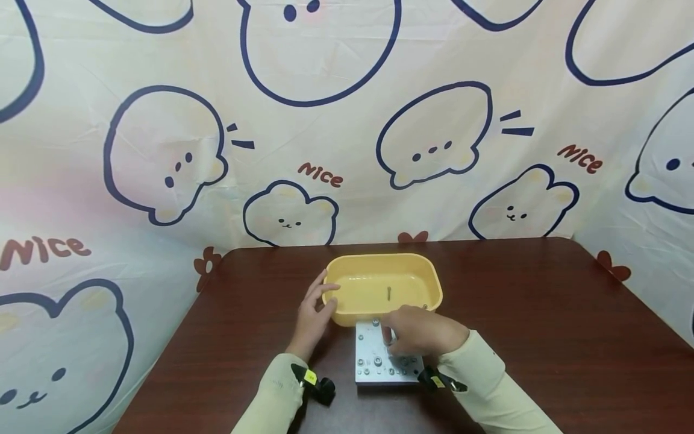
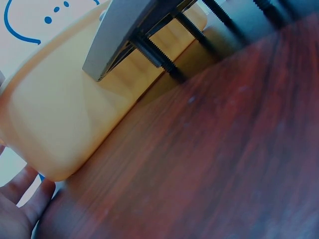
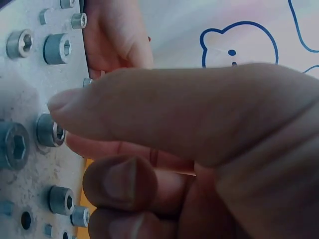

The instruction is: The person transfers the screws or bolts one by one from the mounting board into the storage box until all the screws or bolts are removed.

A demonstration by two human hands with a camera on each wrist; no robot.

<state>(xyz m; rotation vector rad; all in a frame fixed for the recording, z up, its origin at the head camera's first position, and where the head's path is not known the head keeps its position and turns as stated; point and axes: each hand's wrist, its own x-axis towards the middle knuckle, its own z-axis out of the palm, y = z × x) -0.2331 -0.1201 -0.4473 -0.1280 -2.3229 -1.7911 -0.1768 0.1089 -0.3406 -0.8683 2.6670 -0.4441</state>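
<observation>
A shallow yellow plastic basin sits on the table, and my left hand holds its left end. One finger reaches over the rim while the thumb lies at the near corner; in the left wrist view the fingertips meet its outer wall. In front stands a metal plate set with several socket-head bolts. My right hand is over the plate's far right part. Seen from the right wrist, its thumb and index finger pinch the head of a bolt; the other fingers are curled.
Inside the basin lies a loose bolt, with another small metal piece near its right front corner. Threaded shanks stick out under the raised plate. The brown table runs back to a printed cloth.
</observation>
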